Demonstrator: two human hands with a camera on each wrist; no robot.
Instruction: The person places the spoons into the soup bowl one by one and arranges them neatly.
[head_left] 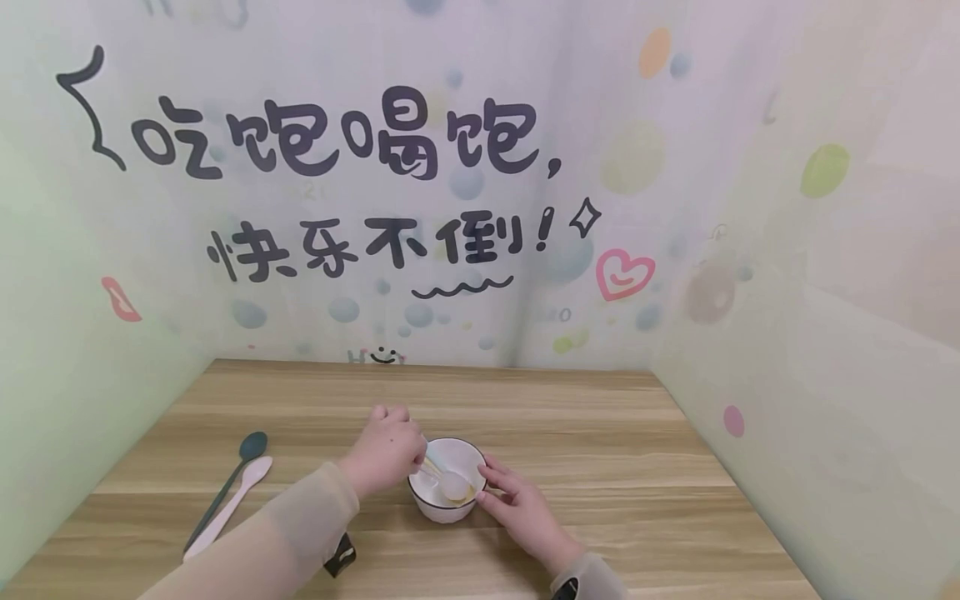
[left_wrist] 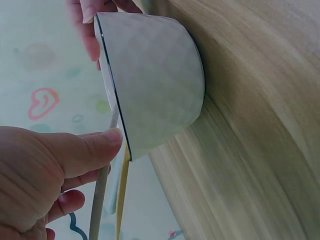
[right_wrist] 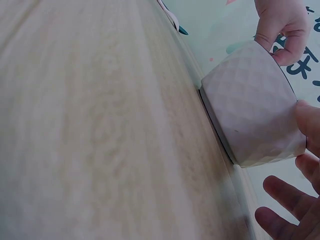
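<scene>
Currently: left pinching a spoon handle at the bowl, right steadying.

Left hand [head_left: 386, 450] is pinching a grey handle [left_wrist: 99, 200] between thumb and fingers, just outside the rim. Right hand [head_left: 525, 510] is gripping the bowl [head_left: 442, 513] at its right edge, lower fingers spreading clear of the wall. Bowl is sitting upright on the table [head_left: 637, 467]; a pale spoon head [head_left: 453, 485] is lying inside. Can't tell if it belongs to the grey handle.

Yellow handle [left_wrist: 121, 195] and light blue handle [left_wrist: 113, 187] are sticking out alongside, so crowding is the likely risk. Best judgement: keep the pinch light, move the grey one along its own length, don't lever on the rim, hold the bowl down without squeezing.
</scene>
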